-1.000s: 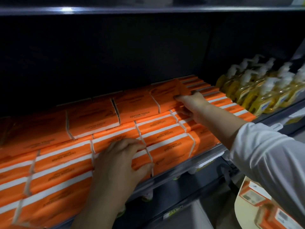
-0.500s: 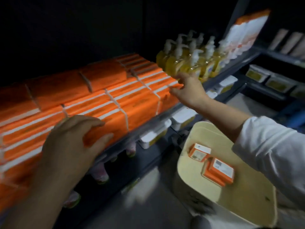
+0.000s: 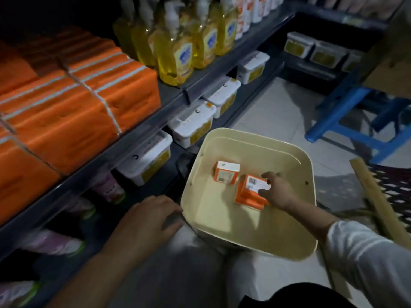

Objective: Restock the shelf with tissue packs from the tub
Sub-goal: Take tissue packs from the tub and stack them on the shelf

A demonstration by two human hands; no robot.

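A cream tub [image 3: 222, 223] stands on the floor beside the shelf [image 3: 133, 144]. Inside it, one orange tissue pack [image 3: 225, 174] stands apart at the back. Beside it lies a small stack of orange tissue packs [image 3: 248, 196]. My right hand [image 3: 278, 190] reaches into the tub, with thumb and fingers curled round the white end of the stack's top pack. My left hand [image 3: 151, 218] is relaxed, its fingertips at the tub's left rim. Rows of orange tissue packs [image 3: 77, 107] fill the left part of the shelf.
Yellow pump soap bottles [image 3: 178, 52] stand on the shelf right of the tissue packs. White lidded boxes [image 3: 193, 125] line the shelf below. A blue stool [image 3: 355, 116] and a leaning wooden handle [image 3: 378, 201] stand to the right on the tiled floor.
Both hands have left the shelf's tissue packs. The view swung down and right to the tub. My right hand dropped into the tub onto a pack; my left hand came to its rim.
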